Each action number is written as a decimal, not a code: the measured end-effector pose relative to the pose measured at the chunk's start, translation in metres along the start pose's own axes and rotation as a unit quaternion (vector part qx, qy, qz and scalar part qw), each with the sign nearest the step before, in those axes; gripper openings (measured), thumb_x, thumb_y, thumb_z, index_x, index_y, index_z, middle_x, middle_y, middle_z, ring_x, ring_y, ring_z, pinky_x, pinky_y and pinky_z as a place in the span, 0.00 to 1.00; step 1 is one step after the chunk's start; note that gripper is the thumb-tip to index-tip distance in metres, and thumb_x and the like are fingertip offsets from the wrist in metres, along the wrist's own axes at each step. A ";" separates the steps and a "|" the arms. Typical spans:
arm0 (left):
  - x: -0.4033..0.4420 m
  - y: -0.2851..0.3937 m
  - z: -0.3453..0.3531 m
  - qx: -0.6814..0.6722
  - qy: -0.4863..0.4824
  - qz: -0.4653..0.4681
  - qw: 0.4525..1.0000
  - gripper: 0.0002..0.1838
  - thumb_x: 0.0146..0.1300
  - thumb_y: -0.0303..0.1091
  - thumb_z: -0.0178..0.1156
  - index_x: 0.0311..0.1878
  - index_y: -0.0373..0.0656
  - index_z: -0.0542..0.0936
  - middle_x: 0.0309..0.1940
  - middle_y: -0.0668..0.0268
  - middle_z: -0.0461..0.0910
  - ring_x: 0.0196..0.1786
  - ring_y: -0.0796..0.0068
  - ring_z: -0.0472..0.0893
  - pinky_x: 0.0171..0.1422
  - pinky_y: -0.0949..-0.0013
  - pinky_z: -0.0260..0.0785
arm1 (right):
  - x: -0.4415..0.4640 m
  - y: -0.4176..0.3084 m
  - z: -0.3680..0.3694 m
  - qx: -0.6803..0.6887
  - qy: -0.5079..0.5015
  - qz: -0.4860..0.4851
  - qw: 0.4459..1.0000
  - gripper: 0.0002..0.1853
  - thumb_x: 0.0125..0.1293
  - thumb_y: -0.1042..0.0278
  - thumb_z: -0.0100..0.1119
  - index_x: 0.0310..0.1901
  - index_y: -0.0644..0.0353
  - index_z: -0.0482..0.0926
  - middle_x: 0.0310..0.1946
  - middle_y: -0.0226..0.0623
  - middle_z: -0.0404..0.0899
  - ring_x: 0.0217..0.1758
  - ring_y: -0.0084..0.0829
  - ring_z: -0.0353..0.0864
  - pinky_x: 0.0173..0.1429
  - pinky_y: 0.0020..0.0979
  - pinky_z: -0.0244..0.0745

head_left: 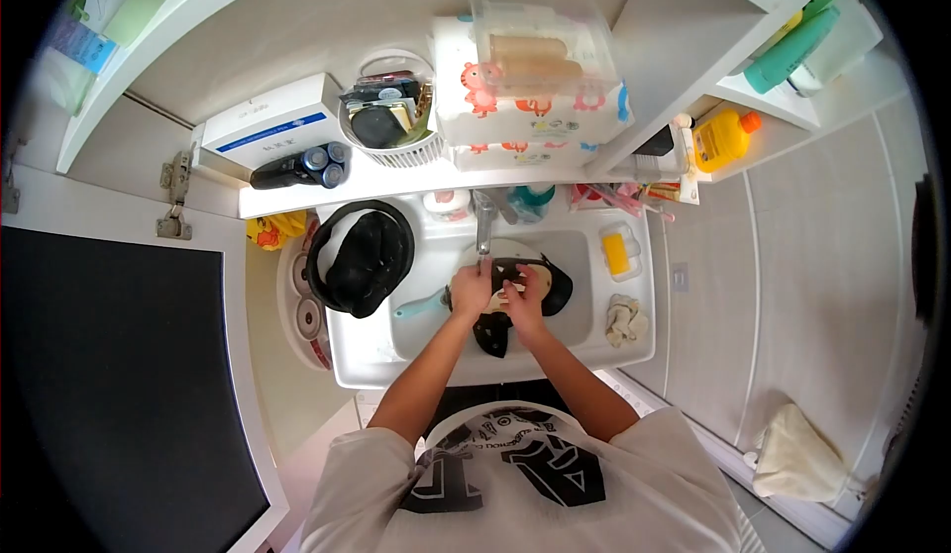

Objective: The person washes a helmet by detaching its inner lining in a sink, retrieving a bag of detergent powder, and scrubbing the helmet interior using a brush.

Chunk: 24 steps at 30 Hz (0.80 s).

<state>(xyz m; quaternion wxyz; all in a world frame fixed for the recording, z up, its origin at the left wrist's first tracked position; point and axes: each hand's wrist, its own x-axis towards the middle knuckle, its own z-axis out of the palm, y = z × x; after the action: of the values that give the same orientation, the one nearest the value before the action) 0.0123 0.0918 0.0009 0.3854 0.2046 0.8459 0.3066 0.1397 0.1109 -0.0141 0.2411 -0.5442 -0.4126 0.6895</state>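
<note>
Both of my hands are in the white sink (416, 340), below the metal faucet (483, 221). My left hand (471, 291) is closed on a black cloth item (558, 286) at its left side, just under the spout. On the right, my right hand (523, 296) touches the same item with its fingers bent and partly apart. A dark part of the item hangs below the hands and another spreads to the right. Something round and pale shows behind it. A light blue brush handle (421, 304) lies left of my left hand, its other end hidden.
A black item with a rounded rim (362, 261) rests on the sink's left side. A yellow soap bar (615, 253) in a dish and a crumpled cloth (626, 320) sit on the right rim. Above are a basket (406, 147) and shavers (297, 168); an open cabinet door (235, 286) stands left.
</note>
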 end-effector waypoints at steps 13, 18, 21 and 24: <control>0.008 -0.036 0.034 -0.340 0.047 -0.012 0.939 0.12 0.76 0.31 0.53 0.57 0.42 0.79 0.46 0.59 0.84 0.45 0.66 0.84 0.50 0.63 0.75 | 0.015 -0.007 0.022 0.061 -0.067 -0.043 0.995 0.20 0.74 0.71 0.59 0.65 0.55 0.72 0.50 0.35 0.79 0.51 0.27 0.80 0.51 0.30 0.79; 0.015 -0.045 0.038 -0.361 0.008 -0.001 0.932 0.13 0.74 0.26 0.55 0.56 0.42 0.83 0.43 0.61 0.85 0.39 0.75 0.83 0.41 0.71 0.76 | 0.033 0.008 0.029 -0.022 -0.040 -0.100 0.994 0.18 0.71 0.75 0.61 0.61 0.56 0.73 0.50 0.36 0.80 0.50 0.28 0.80 0.52 0.30 0.78; 0.006 -0.034 0.016 -0.312 -0.002 0.029 0.950 0.11 0.74 0.29 0.57 0.54 0.40 0.84 0.35 0.63 0.85 0.31 0.76 0.82 0.35 0.72 0.75 | 0.040 0.015 0.022 -0.008 -0.053 -0.096 0.994 0.20 0.69 0.76 0.62 0.61 0.56 0.73 0.47 0.36 0.79 0.46 0.28 0.81 0.47 0.29 0.79; -0.002 -0.021 -0.007 -0.179 0.019 0.063 0.982 0.11 0.72 0.33 0.60 0.52 0.40 0.85 0.27 0.62 0.85 0.25 0.74 0.82 0.32 0.70 0.75 | 0.033 -0.001 0.025 0.012 -0.066 -0.044 0.997 0.22 0.68 0.75 0.64 0.63 0.57 0.71 0.45 0.36 0.77 0.42 0.26 0.82 0.42 0.28 0.78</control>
<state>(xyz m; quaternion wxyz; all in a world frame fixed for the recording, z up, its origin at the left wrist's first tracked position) 0.0056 0.0728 -0.0090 0.3800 0.1795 0.7696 0.4807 0.1063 0.1294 -0.0299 0.2503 -0.4760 -0.4429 0.7174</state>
